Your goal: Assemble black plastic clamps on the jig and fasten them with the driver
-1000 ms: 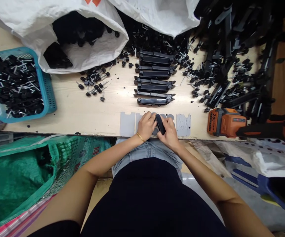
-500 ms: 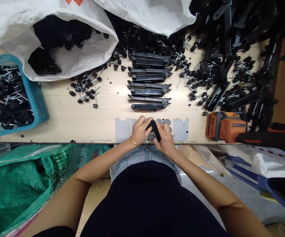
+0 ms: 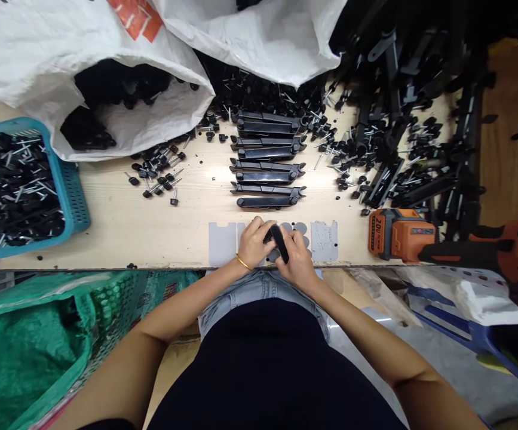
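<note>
Both hands meet at the near edge of the wooden table [image 3: 151,227], over a grey metal plate [image 3: 324,240]. My left hand [image 3: 253,243], with a gold bracelet at the wrist, is closed on one end of a short black plastic bar [image 3: 280,242]. My right hand [image 3: 297,260] is wrapped round the bar's other end from below. Just beyond the hands, several long black plastic arms [image 3: 265,160] lie stacked in a neat column.
A blue basket [image 3: 73,197] of black knobs with metal pins stands at the left. White sacks [image 3: 119,77] lie at the back. Loose knobs [image 3: 158,173] and black parts [image 3: 402,143] are scattered around. An orange 20V battery drill [image 3: 402,234] lies right; a green sack [image 3: 25,334] sits below left.
The view has tilted a little, so the table sits lower in the picture. Both hands stay closed on the black bar in the same place, turning it slightly.
</note>
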`<action>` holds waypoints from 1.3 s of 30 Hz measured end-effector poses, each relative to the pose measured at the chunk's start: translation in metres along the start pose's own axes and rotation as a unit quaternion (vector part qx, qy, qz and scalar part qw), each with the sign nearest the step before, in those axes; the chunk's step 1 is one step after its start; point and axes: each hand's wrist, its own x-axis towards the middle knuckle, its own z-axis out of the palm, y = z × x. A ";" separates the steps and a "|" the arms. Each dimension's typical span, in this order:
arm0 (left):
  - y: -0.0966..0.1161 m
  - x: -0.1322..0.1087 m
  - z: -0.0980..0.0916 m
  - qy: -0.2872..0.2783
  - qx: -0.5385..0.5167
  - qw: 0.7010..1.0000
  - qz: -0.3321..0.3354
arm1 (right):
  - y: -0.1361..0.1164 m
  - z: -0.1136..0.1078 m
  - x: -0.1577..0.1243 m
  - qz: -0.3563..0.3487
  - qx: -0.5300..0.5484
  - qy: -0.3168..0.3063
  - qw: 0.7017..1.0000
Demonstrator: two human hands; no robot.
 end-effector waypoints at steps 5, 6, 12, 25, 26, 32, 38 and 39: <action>0.001 0.000 0.002 0.018 -0.007 1.000 -0.002 | -0.001 0.000 0.000 0.003 -0.016 0.002 1.000; 0.001 0.000 0.002 0.021 -0.006 1.000 -0.004 | -0.001 0.000 0.001 0.000 -0.018 0.003 1.000; 0.004 0.001 -0.005 0.003 -0.006 1.000 0.000 | -0.004 -0.005 0.002 0.004 -0.041 -0.016 0.999; 0.000 -0.017 -0.006 0.078 0.089 0.992 0.031 | 0.005 -0.003 0.006 -0.035 -0.006 -0.026 0.999; -0.001 -0.016 -0.006 0.078 0.088 0.992 0.035 | 0.006 -0.003 0.006 -0.038 -0.003 -0.028 0.999; -0.008 -0.009 -0.015 0.031 0.061 0.994 0.082 | 0.006 -0.003 0.007 -0.044 -0.003 -0.027 0.999; 0.002 -0.016 -0.006 0.062 0.078 0.995 0.006 | 0.005 -0.002 0.006 -0.033 -0.011 -0.022 0.999; 0.003 -0.016 -0.005 0.059 0.077 0.995 0.001 | 0.005 -0.001 0.005 -0.033 -0.011 -0.021 0.999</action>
